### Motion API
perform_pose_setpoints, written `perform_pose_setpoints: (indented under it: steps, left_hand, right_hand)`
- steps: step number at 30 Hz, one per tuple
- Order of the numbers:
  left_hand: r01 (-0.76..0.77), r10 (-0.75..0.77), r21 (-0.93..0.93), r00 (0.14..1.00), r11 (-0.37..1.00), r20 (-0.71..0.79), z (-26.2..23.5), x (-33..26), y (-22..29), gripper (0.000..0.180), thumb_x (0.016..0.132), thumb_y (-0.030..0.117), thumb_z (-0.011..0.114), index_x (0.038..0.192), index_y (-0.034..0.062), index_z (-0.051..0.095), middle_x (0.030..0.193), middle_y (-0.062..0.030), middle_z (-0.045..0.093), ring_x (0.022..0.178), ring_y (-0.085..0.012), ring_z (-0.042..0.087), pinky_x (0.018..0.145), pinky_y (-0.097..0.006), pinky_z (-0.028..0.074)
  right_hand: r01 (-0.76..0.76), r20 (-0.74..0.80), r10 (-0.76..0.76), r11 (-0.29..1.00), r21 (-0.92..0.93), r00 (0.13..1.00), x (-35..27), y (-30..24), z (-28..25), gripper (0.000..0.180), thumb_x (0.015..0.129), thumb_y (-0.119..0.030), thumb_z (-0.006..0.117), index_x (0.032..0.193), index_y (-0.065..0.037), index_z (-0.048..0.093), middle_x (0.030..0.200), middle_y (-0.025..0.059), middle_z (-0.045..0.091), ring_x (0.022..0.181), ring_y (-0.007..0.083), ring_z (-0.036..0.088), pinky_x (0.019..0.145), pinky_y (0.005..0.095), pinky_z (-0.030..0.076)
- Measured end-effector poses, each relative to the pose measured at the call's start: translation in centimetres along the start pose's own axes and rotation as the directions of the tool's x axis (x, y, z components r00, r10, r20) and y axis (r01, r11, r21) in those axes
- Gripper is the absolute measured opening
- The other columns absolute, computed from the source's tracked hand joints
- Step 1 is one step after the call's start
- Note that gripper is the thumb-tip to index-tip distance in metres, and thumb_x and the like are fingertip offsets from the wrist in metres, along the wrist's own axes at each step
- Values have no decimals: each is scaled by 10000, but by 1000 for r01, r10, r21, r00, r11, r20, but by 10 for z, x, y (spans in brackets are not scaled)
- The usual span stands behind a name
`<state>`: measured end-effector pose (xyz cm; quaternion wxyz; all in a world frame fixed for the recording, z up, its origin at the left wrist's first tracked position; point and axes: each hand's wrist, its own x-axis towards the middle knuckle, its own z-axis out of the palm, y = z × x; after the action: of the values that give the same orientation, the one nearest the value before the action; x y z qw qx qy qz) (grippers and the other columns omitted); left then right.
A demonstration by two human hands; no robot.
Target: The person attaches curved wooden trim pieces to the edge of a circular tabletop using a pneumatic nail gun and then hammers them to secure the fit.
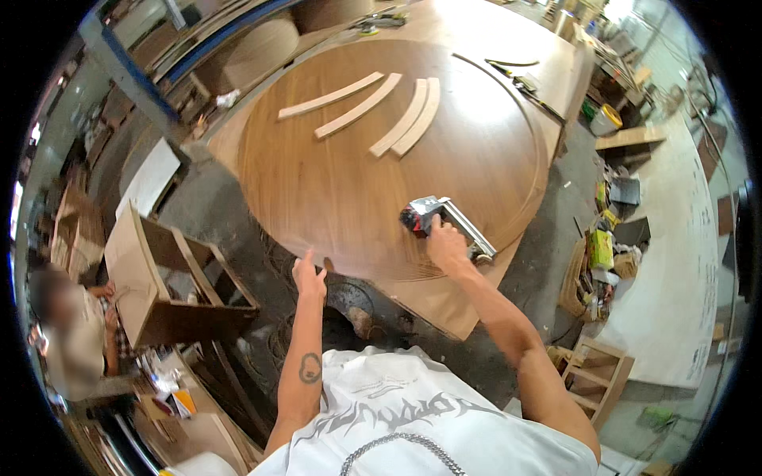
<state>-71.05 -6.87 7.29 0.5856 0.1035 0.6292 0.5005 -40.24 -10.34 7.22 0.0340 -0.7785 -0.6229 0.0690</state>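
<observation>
A large round wooden tabletop [341,182] lies flat before me. On its near right part, my right hand [450,247] grips what looks like a nail gun [464,226], silver with a dark, reddish end; its fingers partly hide the body. At the near left rim is my left hand [309,278], index finger stretched forward and thumb apart, with nothing in it. Farther back on the top lie curved pale wood strips: one strip [332,96] at the left, another [359,106] beside it, and a pair [406,119] close together.
Beneath the round top a square board [444,308] juts out at its corners. An open wooden cabinet frame [181,278] stands at left, with another person [75,337] behind it. At right are a cluttered box [575,278], a yellow bucket [606,119] and a small wooden rack [595,373].
</observation>
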Motion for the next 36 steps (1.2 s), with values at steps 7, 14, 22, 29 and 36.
perform_pose_setpoints:
  steps: [7, 14, 22, 29, 36]
  left_hand:
    - [-148, 141, 129, 988, 981, 58, -19, 2, -4, 587, 1023, 186, 559, 1494, -44, 296, 1540, -212, 285, 1413, -333, 337, 1123, -470, 371]
    - [-779, 621, 553, 597, 296, 508, 13, 33, 18, 461, 938, 290, 656, 1253, -40, 591, 1152, -229, 661, 1084, -343, 632, 941, -427, 482]
    - [-938, 427, 333, 264, -94, 865, 222, 175, 6, 859, 851, 275, 736, 1513, -54, 299, 1459, -314, 423, 1358, -438, 414, 1118, -477, 372]
    - [-926, 173, 378, 372, -3, 912, 275, 247, 7, 828, 860, 188, 724, 1509, -78, 284, 1347, -285, 565, 1281, -418, 524, 1083, -455, 415]
    - [-556, 90, 231, 489, 799, 868, 146, 203, 136, 732, 877, 109, 719, 1462, -114, 338, 1308, -230, 613, 1161, -257, 615, 969, -337, 493]
  right_hand:
    - [-74, -117, 59, 990, -122, 991, 16, -1, 41, 558, 876, -137, 636, 1394, 13, 490, 1065, 190, 662, 974, 323, 666, 785, 424, 546]
    - [-135, -168, 142, 989, 51, 975, 5, -17, 30, 641, 872, -208, 681, 1442, -30, 446, 1244, 187, 576, 1175, 350, 544, 935, 498, 443]
    - [-156, -369, 297, 917, 366, 881, -67, -101, 5, 543, 878, -161, 700, 1361, 9, 518, 1293, 212, 519, 1213, 381, 500, 1021, 501, 394]
    - [-464, -158, 672, 643, 610, 723, -100, -208, 4, 455, 929, -125, 661, 1339, 23, 528, 1218, 222, 559, 1097, 353, 582, 927, 433, 491]
    - [-414, -126, 752, 485, 770, 647, -66, -238, 2, 397, 937, -114, 665, 1298, 21, 575, 1140, 146, 616, 916, 221, 641, 804, 356, 536]
